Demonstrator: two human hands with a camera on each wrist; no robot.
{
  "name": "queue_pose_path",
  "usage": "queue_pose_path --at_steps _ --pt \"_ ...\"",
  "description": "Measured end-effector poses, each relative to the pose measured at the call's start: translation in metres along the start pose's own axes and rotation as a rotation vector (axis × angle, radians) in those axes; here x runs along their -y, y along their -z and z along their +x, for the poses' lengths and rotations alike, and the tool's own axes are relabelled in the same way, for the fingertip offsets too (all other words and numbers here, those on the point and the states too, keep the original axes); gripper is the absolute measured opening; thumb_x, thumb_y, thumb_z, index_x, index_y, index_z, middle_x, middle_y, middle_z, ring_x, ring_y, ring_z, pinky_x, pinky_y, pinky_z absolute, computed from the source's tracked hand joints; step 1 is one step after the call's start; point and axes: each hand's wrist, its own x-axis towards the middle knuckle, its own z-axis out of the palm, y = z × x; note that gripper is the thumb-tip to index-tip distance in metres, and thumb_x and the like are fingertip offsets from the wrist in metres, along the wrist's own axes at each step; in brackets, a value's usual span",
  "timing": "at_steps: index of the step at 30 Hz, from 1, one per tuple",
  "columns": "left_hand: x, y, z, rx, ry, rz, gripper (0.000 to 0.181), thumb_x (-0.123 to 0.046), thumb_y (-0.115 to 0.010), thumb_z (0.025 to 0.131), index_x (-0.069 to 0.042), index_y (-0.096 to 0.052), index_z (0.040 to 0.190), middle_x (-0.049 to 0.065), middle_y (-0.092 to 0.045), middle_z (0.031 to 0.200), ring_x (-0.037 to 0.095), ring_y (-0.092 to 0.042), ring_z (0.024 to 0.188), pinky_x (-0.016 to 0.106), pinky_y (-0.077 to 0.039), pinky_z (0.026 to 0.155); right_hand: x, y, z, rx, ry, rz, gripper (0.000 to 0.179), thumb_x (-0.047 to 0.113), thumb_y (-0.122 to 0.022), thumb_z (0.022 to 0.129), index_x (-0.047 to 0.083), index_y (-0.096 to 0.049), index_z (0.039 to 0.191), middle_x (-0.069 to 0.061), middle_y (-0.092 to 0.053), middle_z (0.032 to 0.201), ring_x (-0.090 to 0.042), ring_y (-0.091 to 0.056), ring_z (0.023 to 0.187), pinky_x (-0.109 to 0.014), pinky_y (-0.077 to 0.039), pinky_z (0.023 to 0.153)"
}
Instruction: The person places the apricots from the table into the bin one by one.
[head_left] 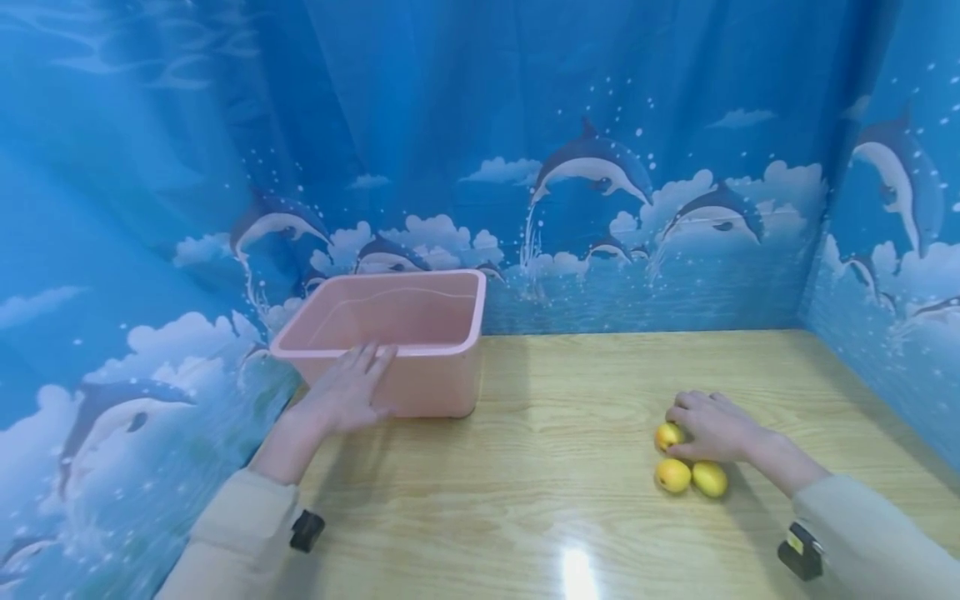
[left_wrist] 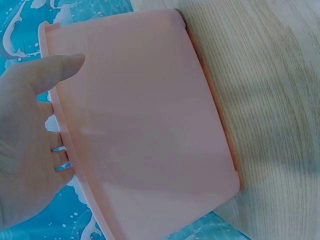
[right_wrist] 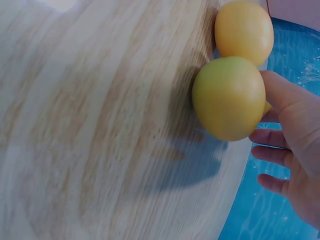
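Three small yellow mangoes lie close together on the wooden table at the right. My right hand (head_left: 712, 427) has its thumb and fingers around the rearmost mango (head_left: 668, 436), which is mostly hidden in the right wrist view. Just in front of that hand sit the left mango (head_left: 672, 476) and the right mango (head_left: 709, 479). A pink plastic bin (left_wrist: 145, 115) stands upright at the back left. Over its near rim (head_left: 431, 351) extend the straight fingers of my left hand (head_left: 343, 392), thumb spread apart outside the wall. Whether those fingers touch the rim, I cannot tell.
The light wooden table (head_left: 525, 467) runs back to a blue curtain (head_left: 585, 292) printed with dolphins. More of this curtain hangs along both sides. The bin's rear is near the back curtain. Dark devices sit at both wrists.
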Motion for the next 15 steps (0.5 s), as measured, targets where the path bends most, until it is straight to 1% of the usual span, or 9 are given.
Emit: queue_pose_path --at_steps 8,15 --pt "-0.001 0.001 0.0029 0.007 0.006 -0.002 0.087 -0.041 -0.06 0.086 -0.012 -0.008 0.15 0.019 -0.003 0.153 0.038 -0.003 0.139 0.052 -0.01 0.11 0.0002 0.0015 0.002 0.004 -0.014 0.021 0.047 0.046 -0.071 0.075 0.008 -0.065 0.101 -0.006 -0.057 0.097 -0.03 -0.054 0.093 -0.053 -0.044 0.077" --pt "0.0002 0.0034 0.0019 0.034 0.001 -0.023 0.085 -0.04 -0.059 0.087 -0.01 -0.009 0.15 0.019 -0.003 0.153 0.038 -0.002 0.139 0.053 -0.009 0.11 -0.0005 0.0056 0.0036 -0.021 -0.004 0.009 0.047 0.046 -0.072 0.074 0.007 -0.065 0.102 -0.006 -0.057 0.097 -0.029 -0.055 0.092 -0.052 -0.044 0.075"
